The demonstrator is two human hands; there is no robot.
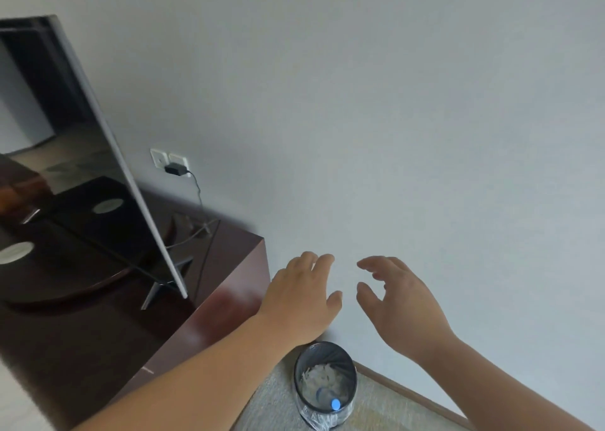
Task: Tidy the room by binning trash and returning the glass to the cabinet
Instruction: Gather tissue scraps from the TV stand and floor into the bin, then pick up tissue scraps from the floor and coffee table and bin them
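A small round trash bin point(350, 370) with a clear liner stands on the carpet against the wall. Inside it lie crumpled white trash point(319, 376) and a plastic bottle with a blue cap point(335, 404). My left hand point(302, 294) hovers above the bin, fingers relaxed and empty. Just to its right, my right hand point(397, 303) has loosely spread fingers and holds nothing. No glass is in view.
A dark wooden cabinet point(209, 319) fills the left side, its corner close to the bin. On it stands a flat TV point(82, 175) on a stand. A wall socket with a black adapter point(175, 168) and cable sits behind it. Beige carpet point(386, 407) meets the grey wall.
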